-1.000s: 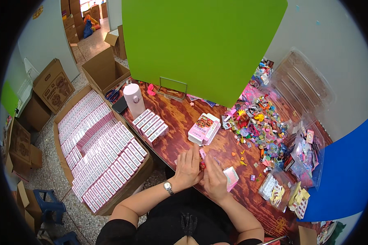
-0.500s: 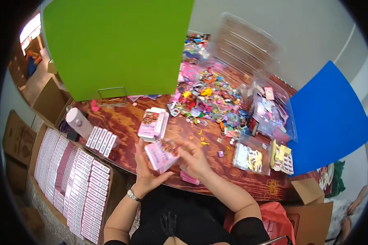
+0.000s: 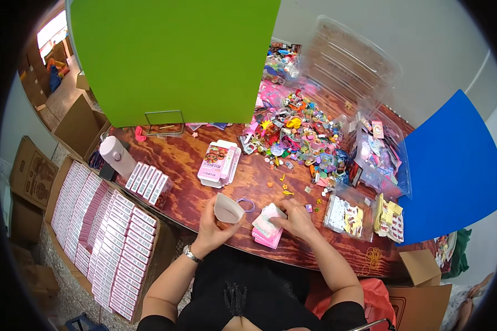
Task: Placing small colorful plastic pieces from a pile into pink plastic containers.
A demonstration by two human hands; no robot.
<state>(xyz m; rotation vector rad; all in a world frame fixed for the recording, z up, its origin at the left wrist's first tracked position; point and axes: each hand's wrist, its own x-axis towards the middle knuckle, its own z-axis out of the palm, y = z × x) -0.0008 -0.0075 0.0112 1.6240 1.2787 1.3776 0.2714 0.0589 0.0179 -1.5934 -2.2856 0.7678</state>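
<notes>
My left hand (image 3: 211, 234) is closed around a small cardboard box (image 3: 229, 211), squeezed so its open top gapes and the pale inside shows. To the right, my right hand (image 3: 297, 222) has its thumb and fingers on a pile of pink cards (image 3: 266, 238), pinching the upper cards. A purple elastic band (image 3: 247, 204) lies on the table between the two hands. Beyond the left hand is a stack of flat pink-and-white boxes (image 3: 219, 164) with a picture on the top one.
Filled pink boxes (image 3: 149, 185) stand in a row beside a pale bottle (image 3: 116, 154). A carton (image 3: 159, 265) at left is packed with more. Colourful trinkets (image 3: 301, 129) heap at the back, near a clear bin (image 3: 406, 185). Green (image 3: 171, 60) and blue boards (image 3: 453, 171) stand upright.
The box was held flat-sided between both hands; now the left hand alone holds it, top opened. My right hand has let go and moved right onto the cards. The view has shifted slightly.
</notes>
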